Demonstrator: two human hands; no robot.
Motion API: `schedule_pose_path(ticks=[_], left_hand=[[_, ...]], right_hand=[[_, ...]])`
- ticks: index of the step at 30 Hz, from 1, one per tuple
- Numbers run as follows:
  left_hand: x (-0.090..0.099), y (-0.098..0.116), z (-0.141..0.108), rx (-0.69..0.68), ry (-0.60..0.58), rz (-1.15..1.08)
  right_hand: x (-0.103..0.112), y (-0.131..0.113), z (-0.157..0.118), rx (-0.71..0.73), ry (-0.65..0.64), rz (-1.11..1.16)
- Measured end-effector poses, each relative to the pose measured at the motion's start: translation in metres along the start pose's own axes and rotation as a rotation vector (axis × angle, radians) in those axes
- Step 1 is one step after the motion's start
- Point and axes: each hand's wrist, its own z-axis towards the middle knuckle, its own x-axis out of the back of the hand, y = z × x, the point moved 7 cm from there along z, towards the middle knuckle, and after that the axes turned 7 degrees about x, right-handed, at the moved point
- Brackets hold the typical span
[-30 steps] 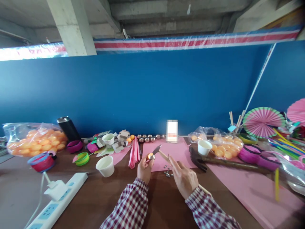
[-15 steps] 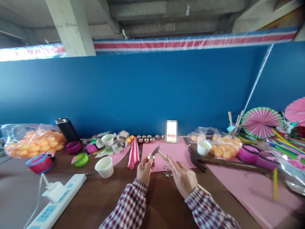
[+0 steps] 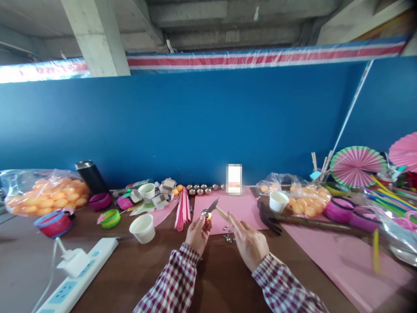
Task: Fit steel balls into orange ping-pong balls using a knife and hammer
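Between the fingertips of my left hand [image 3: 198,232] is a small ball [image 3: 206,214], shiny silver with an orange patch on its right side. My right hand [image 3: 250,243] is closed around the light wooden handle [image 3: 223,214] of a tool. A dark, pointed metal head [image 3: 213,204] shows at the handle's far end, right by the ball; whether it touches the ball I cannot tell. Below the handle, several small shiny metal pieces [image 3: 229,238] lie at the edge of a pink sheet [image 3: 244,206].
Silver balls [image 3: 200,190] line the back of the table. White paper cups [image 3: 142,229] and folded pink strips [image 3: 183,211] stand left. A dark claw hammer [image 3: 270,219] lies right, near a bag of orange balls [image 3: 306,202]. A power strip [image 3: 81,271] sits front left.
The ball has turned in my left hand: its orange part now shows on the right instead of at the top left. My right hand and the tool have hardly moved.
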Motion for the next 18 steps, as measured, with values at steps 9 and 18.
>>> schedule_pose_path(ticks=[9,18], left_hand=[[0.005,0.004,0.001,-0.004,0.044,0.014],[0.007,0.002,0.001,0.014,0.062,0.086]], right_hand=[[0.000,0.035,0.004,-0.133,-0.007,-0.016],[-0.028,0.061,0.004,-0.211,-0.191,-0.071]])
